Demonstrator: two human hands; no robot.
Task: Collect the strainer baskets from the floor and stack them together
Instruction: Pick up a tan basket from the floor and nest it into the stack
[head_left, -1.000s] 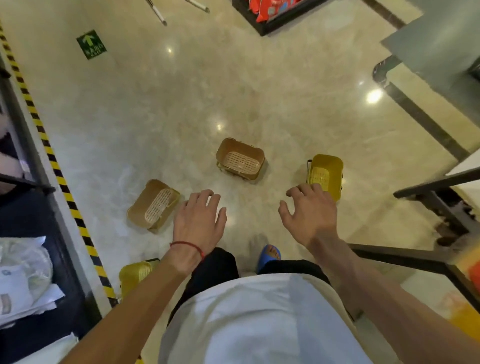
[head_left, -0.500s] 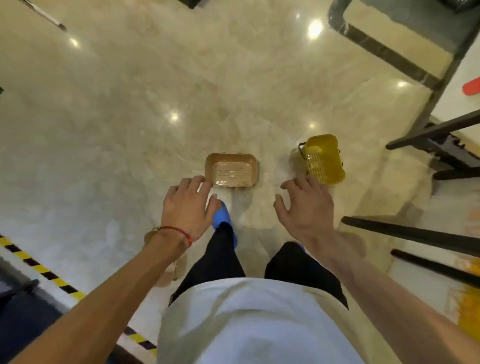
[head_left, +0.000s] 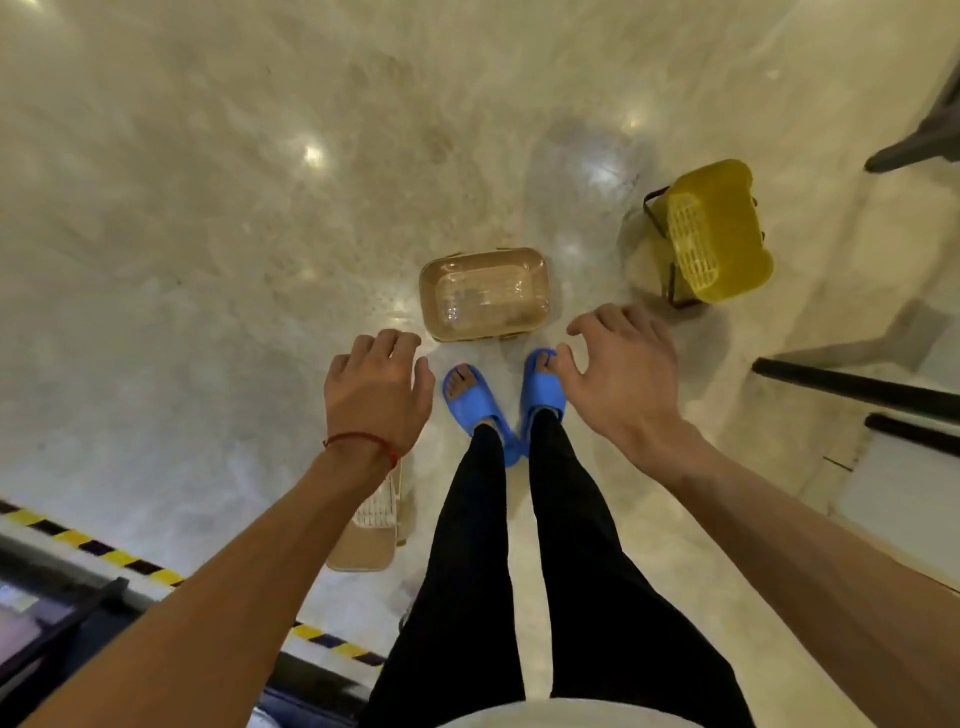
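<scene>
Head cam is showing nothing stacked yet, lol: left hand (head_left: 376, 395) and right hand (head_left: 623, 374) are hovering empty, fingers loosely spread, while the tan basket (head_left: 483, 293) is sitting just past the blue slippers (head_left: 470, 397), yellow basket (head_left: 711, 234) far right, third basket (head_left: 363, 545) near left.

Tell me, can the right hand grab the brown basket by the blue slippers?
Probably yes. The right hand hangs open beside the tan strainer basket, holding nothing, with nothing between them. The basket sits on the floor, so the person would likely need to bend down.
</scene>
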